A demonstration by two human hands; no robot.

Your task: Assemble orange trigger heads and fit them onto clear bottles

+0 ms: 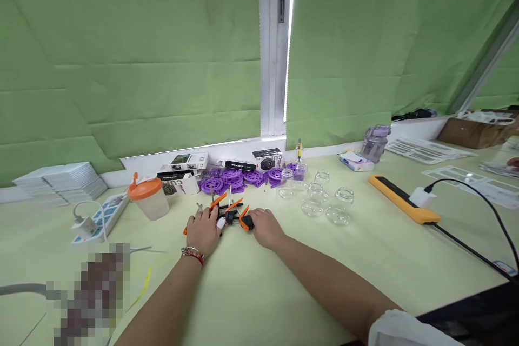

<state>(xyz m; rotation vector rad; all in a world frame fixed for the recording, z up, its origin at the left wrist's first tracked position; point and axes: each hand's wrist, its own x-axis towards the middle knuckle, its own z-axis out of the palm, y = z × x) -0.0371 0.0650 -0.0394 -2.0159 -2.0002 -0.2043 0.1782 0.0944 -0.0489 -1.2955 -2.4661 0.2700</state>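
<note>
Both my hands rest on a pale green table around a small pile of orange-and-black spring clamps [232, 211]. My left hand [203, 231], with a beaded bracelet at the wrist, lies over the left clamps with fingers curled onto them. My right hand [264, 227] has its fingers closed around the orange handle of a clamp at the pile's right end. Just behind the clamps lie several purple plastic discs [233, 178]. Several clear glass jars [324, 200] stand to the right of my right hand.
An orange-lidded plastic cup [149, 199] and a white power strip [97, 219] sit to the left. Small boxes [184, 165] line the window sill. An orange power strip [403, 199] with a black cable lies on the right; a purple bottle [375, 143] stands behind.
</note>
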